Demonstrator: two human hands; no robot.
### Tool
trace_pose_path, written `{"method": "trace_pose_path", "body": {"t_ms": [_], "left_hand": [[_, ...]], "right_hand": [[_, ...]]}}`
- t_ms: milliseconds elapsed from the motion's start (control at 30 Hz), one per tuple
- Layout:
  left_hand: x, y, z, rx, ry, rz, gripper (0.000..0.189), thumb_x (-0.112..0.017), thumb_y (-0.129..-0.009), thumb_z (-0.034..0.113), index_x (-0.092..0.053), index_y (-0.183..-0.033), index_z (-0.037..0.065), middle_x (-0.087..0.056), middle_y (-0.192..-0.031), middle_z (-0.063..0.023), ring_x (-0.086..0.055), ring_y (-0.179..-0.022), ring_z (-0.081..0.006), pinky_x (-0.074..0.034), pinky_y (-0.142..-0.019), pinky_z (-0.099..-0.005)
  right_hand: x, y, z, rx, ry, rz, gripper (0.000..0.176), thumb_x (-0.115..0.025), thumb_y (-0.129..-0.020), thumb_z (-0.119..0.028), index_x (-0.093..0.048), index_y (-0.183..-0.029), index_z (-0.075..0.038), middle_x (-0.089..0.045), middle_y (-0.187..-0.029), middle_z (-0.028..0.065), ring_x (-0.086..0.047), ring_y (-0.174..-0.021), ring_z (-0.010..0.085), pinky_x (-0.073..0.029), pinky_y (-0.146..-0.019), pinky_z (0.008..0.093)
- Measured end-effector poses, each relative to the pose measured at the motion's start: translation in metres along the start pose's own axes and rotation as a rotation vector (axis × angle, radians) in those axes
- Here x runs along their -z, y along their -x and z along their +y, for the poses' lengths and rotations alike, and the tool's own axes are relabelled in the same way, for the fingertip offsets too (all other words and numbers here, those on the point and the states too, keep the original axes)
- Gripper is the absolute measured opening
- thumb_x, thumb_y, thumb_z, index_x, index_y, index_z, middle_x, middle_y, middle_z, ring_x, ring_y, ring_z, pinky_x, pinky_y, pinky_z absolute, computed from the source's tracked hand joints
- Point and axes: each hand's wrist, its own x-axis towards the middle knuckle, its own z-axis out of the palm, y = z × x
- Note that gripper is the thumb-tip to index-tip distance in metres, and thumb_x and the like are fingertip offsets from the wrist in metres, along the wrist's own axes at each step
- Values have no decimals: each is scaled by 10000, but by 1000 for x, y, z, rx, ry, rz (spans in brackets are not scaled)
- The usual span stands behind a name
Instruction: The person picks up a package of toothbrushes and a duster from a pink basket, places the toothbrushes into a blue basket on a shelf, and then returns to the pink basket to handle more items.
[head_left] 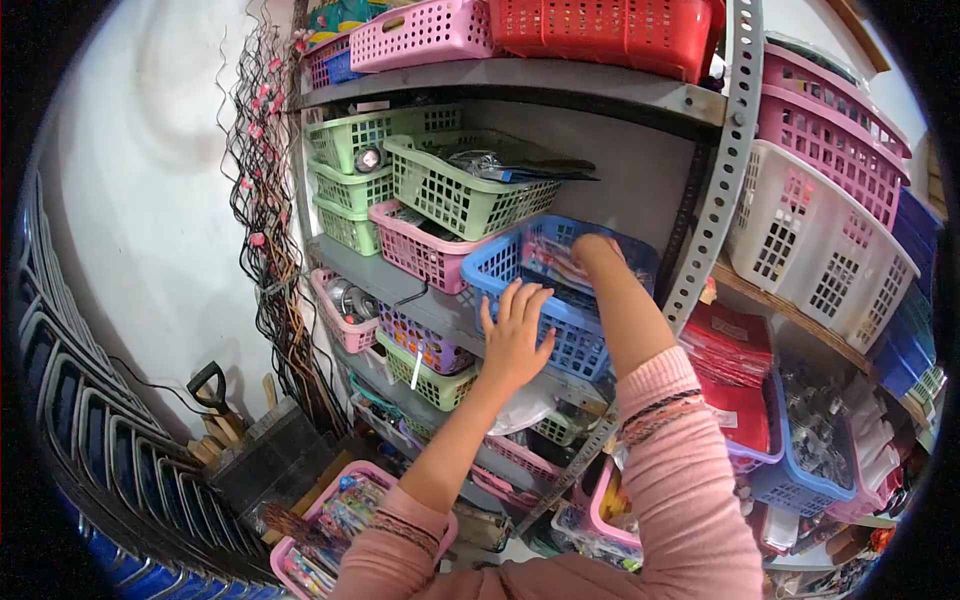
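A blue plastic basket (578, 345) sits on a middle shelf, with clear plastic packets (552, 258) showing pink, red and white inside it. My left hand (517, 335) lies against the basket's near side, fingers spread and some tips at the rim; it holds nothing. Reaching over the rim, my right hand (597, 256) is inside the basket beside the packets. Its fingers point away from me and are mostly hidden, so I cannot see what they grip. Just left of the blue basket stands a pink basket (425, 252), with a green basket (470, 200) resting on top.
A perforated metal post (725, 150) rises close to my right arm. The grey shelf above (510, 85) carries pink and red baskets. More baskets fill the lower shelves and the right-hand rack. Stacked metal-framed chairs (110, 440) line the left wall.
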Motion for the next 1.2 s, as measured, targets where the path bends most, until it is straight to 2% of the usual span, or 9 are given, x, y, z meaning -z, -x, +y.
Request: {"method": "trace_pose_path", "body": {"t_ms": [33,67,100,200,900,933,1000,1100,1200], "left_hand": [[0,0,-1,-1,-5,2,544,-626,-749,208,-405,-1242,138,-403,-1279,-56,-304,-1262,-277,-160,-989,-612],[0,0,-1,-5,-8,1,544,-628,-745,205,-409,-1239,138,-406,-1274,-56,-309,-1258,-275,-164,-993,-599],[0,-1,-2,-8,-11,3,544,-629,-741,202,-413,-1237,138,-410,-1268,-56,-313,-1254,-274,-168,-997,-585],[2,-1,-4,-19,-3,6,539,-623,-744,197,-416,-1239,139,-419,-1254,-55,-321,-1248,-273,-172,-997,-579],[0,-4,-9,-32,7,-18,508,-604,-755,188,-435,-1232,134,-423,-1264,-44,-334,-1244,-271,-185,-1000,-531],[0,-4,-9,-34,4,-18,508,-604,-755,188,-435,-1232,134,-423,-1264,-44,-334,-1244,-271,-185,-1000,-531],[0,-3,-8,-30,15,-14,509,-607,-754,185,-436,-1231,136,-423,-1263,-48,-332,-1244,-275,-187,-999,-529],[-1,-3,-8,-32,19,-10,509,-608,-753,177,-436,-1230,134,-422,-1262,-55,-333,-1241,-282,-198,-997,-531],[1,-4,-6,-23,45,-19,509,-606,-754,169,-434,-1231,132,-421,-1263,-59,-331,-1241,-287,-208,-996,-532]], "right_hand": [[4,-3,-7,-75,-9,-178,303,-629,-738,-223,-663,-1022,-122,-621,-1077,132,-619,-948,295,-495,-826,385],[4,-26,-11,-51,-34,-390,440,-539,-845,-330,-518,-1251,-163,-488,-1287,113,-480,-1147,381,-397,-923,552],[-4,-45,-6,-48,-32,-385,440,-539,-845,-330,-518,-1251,-163,-488,-1287,113,-480,-1147,381,-397,-923,552],[-28,-70,6,77,-196,-24,364,-498,-861,-232,-557,-1198,-109,-471,-1298,129,-448,-1192,345,-393,-944,495],[-77,-112,11,-160,-471,182,335,-599,-751,-212,-642,-1054,-77,-566,-1161,165,-558,-1062,311,-457,-886,383],[-80,-115,14,-160,-474,183,335,-599,-751,-212,-642,-1055,-77,-566,-1161,165,-558,-1062,311,-457,-886,383],[-83,-116,19,102,-103,50,328,-592,-752,-218,-650,-1044,-81,-552,-1186,161,-537,-1093,307,-445,-906,376],[-77,-111,20,128,40,-57,331,-624,-732,-223,-657,-1035,-94,-575,-1152,157,-553,-1068,304,-451,-896,368],[-59,-86,20,94,-134,-97,341,-667,-697,-238,-670,-1013,-109,-595,-1122,148,-567,-1047,291,-455,-887,358]]}}
